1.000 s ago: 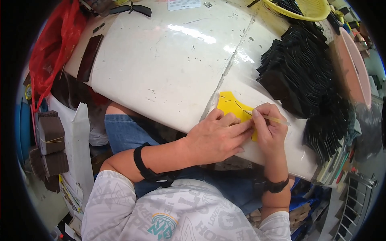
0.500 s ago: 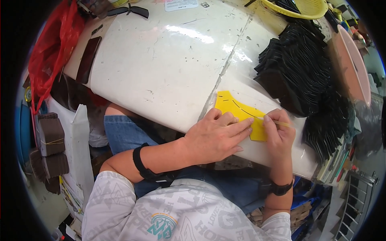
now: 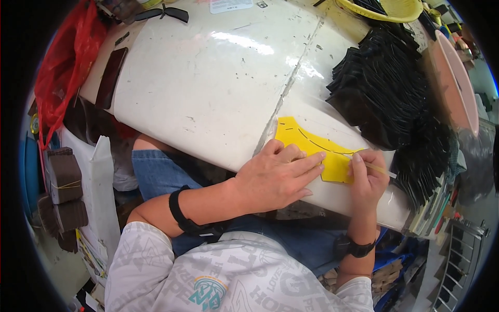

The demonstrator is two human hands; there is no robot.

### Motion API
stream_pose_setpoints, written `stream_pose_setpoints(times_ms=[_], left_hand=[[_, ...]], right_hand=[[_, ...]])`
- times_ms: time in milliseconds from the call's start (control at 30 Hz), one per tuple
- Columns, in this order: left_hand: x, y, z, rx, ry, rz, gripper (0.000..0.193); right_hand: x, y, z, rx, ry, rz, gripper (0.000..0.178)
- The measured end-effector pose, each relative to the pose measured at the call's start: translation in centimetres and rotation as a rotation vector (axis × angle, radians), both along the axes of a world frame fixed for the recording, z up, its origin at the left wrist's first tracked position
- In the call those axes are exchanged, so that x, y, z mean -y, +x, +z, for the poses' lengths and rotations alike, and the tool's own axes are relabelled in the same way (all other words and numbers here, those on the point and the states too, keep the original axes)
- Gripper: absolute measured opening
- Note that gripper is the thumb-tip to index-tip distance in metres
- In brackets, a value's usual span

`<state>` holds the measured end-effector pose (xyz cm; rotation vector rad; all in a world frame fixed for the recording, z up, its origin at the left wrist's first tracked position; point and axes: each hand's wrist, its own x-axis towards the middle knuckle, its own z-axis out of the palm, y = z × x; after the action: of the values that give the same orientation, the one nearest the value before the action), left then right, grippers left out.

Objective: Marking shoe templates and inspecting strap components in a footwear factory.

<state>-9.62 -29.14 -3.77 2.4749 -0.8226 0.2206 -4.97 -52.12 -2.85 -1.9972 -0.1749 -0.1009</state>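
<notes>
A yellow flat template (image 3: 335,169) with a curved row of dark slit-like marks lies near the front edge of the white table (image 3: 208,99). My left hand (image 3: 280,174) lies over its lower left part, fingers stretched across and pressing on it. At the right end, my right hand (image 3: 370,174) pinches a slim pale pen (image 3: 382,169). The pen's tip is near the template's upper right edge, mostly covered by my fingers. What lies beneath the template is hidden.
Stacked black pieces (image 3: 379,88) rise just right of the template. Behind them are a yellow basket (image 3: 387,14) and a pink basin (image 3: 457,83). At the table's left are a dark flat case (image 3: 111,78) and a red plastic bag (image 3: 65,67). Banded brown pieces (image 3: 65,179) sit below.
My right hand has moved right with the pen, along the template toward its right end. My left hand stays on the template; the whole view has shifted slightly.
</notes>
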Motion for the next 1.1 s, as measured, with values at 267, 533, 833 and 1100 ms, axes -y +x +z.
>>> stream_pose_setpoints(times_ms=[267,533,833,1100], left_hand=[[0.0,0.1,0.1,-0.008,-0.009,-0.005,0.048],[0.0,0.1,0.0,-0.002,-0.016,-0.006,0.048],[0.0,0.2,0.1,-0.006,-0.018,-0.010,0.048],[0.0,0.2,0.2,-0.014,-0.010,-0.018,0.048]], right_hand=[[-0.6,-0.2,-0.1,0.005,-0.020,0.047,0.007],[-0.6,-0.1,0.2,0.016,-0.077,0.061,0.008],[1.2,0.2,0.1,-0.055,-0.042,-0.062,0.012],[2.1,0.6,-0.1,-0.097,0.086,-0.126,0.013]])
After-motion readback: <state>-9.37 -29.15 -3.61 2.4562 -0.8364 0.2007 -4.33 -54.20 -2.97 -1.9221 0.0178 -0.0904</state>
